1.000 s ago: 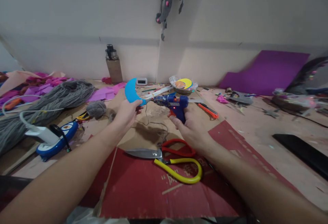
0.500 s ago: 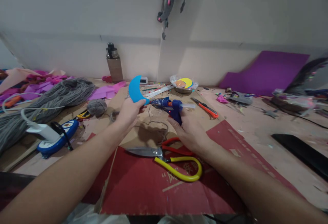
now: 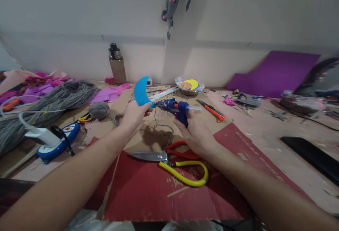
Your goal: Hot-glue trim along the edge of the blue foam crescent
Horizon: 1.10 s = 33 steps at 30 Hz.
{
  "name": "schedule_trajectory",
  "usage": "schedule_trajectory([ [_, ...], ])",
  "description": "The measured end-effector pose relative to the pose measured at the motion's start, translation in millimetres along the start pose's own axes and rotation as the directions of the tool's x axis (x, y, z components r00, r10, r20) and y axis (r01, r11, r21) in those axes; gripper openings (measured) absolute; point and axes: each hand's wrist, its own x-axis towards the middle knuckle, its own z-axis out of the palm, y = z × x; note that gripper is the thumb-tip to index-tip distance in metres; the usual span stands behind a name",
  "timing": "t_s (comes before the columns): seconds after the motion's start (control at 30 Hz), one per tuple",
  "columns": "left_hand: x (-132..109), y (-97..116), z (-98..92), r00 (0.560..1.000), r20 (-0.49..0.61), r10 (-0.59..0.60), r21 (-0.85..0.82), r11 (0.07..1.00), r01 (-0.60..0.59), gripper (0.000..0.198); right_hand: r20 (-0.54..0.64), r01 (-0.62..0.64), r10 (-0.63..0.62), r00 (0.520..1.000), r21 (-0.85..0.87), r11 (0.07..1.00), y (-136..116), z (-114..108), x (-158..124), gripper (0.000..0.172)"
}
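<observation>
A blue crescent point(image 3: 141, 91) is pinched at its lower tip by my left hand point(image 3: 137, 114), thumb and fingers closed on it. My right hand point(image 3: 197, 130) is wrapped around the handle of a dark blue glue gun point(image 3: 181, 111), with a clear glue stick point(image 3: 194, 108) poking out of its back. The gun's nozzle points left and meets the crescent's lower tip by my left thumb; whether it touches is hard to tell. Grey yarn point(image 3: 155, 120) hangs below the tip. Under my hands lie scissors point(image 3: 152, 156) with one red and one yellow handle.
Red-and-brown cardboard point(image 3: 143, 195) covers the front of the table. An orange utility knife point(image 3: 215, 113) lies to the right, a black phone-like slab point(image 3: 312, 157) farther right. At left are grey yarn hanks point(image 3: 60, 98) and a blue power strip point(image 3: 58, 146). A bowl point(image 3: 189, 91) stands behind.
The blue crescent has tilted slightly to the right in my left hand. Its lower tip remains at the glue gun's nozzle, and my right hand has barely moved.
</observation>
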Motion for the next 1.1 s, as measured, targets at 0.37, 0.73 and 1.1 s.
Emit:
schedule_trajectory([
  [0.37,2,-2,-1.8,1.0,-0.002,0.014,0.008,1.0,-0.014,0.02,0.019,-0.014,0.014,1.0,-0.012,1.0,0,-1,0,0.036],
  [0.73,2,-4,-2.3,1.0,0.019,0.017,0.011,1.0,-0.017,0.019,0.02,-0.005,0.005,1.0,-0.006,1.0,2,1,-1,0.035],
  [1.1,-1,1,-0.7,0.998,0.05,-0.048,-0.04,0.998,0.05,0.019,0.031,-0.319,0.335,0.942,0.397,0.861,23,-8,19,0.023],
])
